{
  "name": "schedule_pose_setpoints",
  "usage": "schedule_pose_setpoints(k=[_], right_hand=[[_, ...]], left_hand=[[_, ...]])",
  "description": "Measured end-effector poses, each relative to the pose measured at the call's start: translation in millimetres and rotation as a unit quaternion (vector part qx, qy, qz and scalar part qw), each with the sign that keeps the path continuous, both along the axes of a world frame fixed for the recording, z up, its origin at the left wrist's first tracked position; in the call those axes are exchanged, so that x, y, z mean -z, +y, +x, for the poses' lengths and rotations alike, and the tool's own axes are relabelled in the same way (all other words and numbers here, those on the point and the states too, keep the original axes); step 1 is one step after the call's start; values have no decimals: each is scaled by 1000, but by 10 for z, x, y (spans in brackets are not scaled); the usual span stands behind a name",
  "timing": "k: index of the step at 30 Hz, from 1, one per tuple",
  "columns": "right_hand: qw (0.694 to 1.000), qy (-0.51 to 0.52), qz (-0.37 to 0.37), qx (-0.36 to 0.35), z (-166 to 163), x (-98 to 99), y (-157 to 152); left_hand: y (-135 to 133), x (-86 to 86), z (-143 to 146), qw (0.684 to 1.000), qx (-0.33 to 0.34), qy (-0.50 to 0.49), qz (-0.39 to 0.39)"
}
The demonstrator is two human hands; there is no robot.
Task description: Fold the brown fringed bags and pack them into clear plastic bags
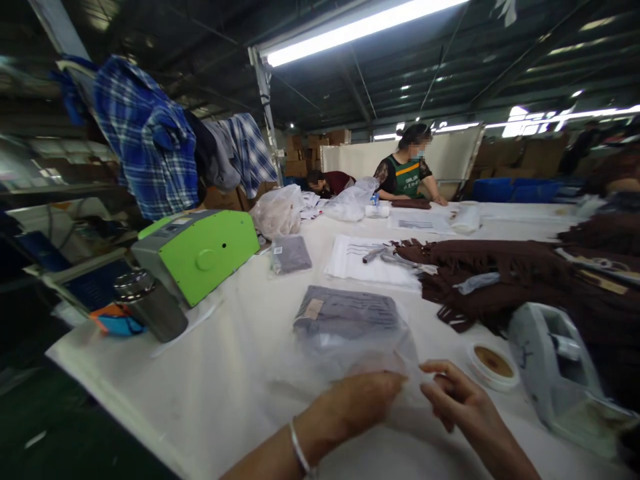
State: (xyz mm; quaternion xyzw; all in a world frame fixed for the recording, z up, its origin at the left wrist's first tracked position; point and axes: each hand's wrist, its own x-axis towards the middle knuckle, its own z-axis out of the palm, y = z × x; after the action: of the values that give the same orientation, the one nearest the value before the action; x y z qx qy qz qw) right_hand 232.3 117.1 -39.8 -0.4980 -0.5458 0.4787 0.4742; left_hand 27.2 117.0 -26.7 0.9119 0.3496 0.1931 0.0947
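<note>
A clear plastic bag lies in front of me on the white table, its loose end toward me. Inside it is a folded grey fabric piece with fringe-like strands and a tan label. My left hand, with a bracelet at the wrist, is closed on the bag's near end; its fingertips are partly hidden and blurred. Just right of the bag's edge is my right hand, its index finger and thumb apart, other fingers curled, with nothing visible between them.
A tape dispenser and a round tub stand at right, beside brown fringed fabric. A green machine and a steel flask are at left. Beyond lie another bagged piece and white sheets. A co-worker stands across.
</note>
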Motion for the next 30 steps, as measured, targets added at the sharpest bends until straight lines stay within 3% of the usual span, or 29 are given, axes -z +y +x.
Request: schedule_pose_setpoints(k=[3, 5, 7, 10, 13, 19, 23, 26, 30], right_hand=[[992, -40, 45, 111, 45, -107, -150], [985, -94, 82, 120, -14, -171, -304], [981, -150, 126, -1, -187, -198, -451], [935, -210, 179, -225, -605, -143, -565], [906, -266, 176, -278, -996, -58, -515], [867, -427, 115, -230, -1240, -14, -117], [842, -511, 70, -159, -1123, 26, 113], [864, -480, 33, -148, -1040, 16, 172], [924, -375, 48, -47, -1118, -7, 243]], left_hand=[[-344, -105, -419, 980, -22, -66, 186], [-429, -104, -663, 955, -77, -75, 277], [-365, -50, -814, 949, -140, -24, 283], [-113, 12, -896, 958, -196, 68, 199], [104, -97, -934, 958, -225, 78, 158], [258, -545, -1051, 964, -232, 46, 124], [293, -617, -1072, 966, -234, 24, 108], [298, -593, -1085, 967, -234, 5, 99], [296, -567, -1106, 969, -230, -15, 89]])
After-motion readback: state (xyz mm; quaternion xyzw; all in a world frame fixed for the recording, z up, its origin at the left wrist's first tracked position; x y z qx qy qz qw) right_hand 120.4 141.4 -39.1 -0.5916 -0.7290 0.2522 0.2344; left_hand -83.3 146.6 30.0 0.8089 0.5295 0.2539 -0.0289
